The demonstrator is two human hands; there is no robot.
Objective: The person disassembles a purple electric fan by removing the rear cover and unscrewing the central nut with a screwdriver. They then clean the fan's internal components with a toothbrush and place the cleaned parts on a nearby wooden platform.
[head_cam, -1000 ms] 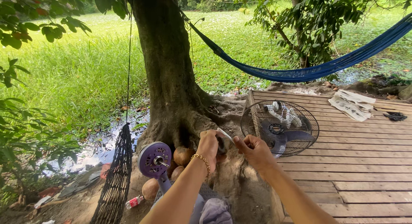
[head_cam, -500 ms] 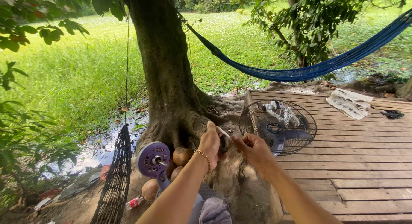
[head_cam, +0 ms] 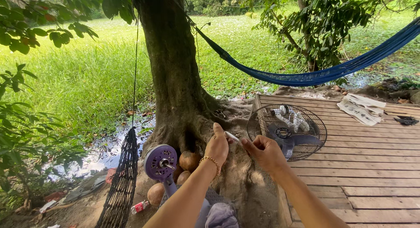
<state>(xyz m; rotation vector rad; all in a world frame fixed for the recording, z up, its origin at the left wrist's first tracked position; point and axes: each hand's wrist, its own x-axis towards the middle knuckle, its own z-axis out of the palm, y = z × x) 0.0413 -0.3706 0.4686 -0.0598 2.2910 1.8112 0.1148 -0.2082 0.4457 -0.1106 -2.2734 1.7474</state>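
Observation:
My left hand, with a gold bracelet on the wrist, is raised in front of the tree trunk, its fingers around one end of a small white tube-like object. My right hand pinches the other end of that object. Just left of and below my left arm stands a fan motor head with a purple round face and a bare shaft, on a pale stem. A wire fan grille holding dark blades lies on the wooden deck, just beyond my right hand.
A thick tree trunk rises ahead with brown coconuts at its base. A blue hammock hangs across the right; a black net hammock hangs at left. Folded papers lie on the deck. A water puddle and litter sit lower left.
Both hands have stayed together on the small white object, shifting slightly. The view has tilted a little; nothing else moved.

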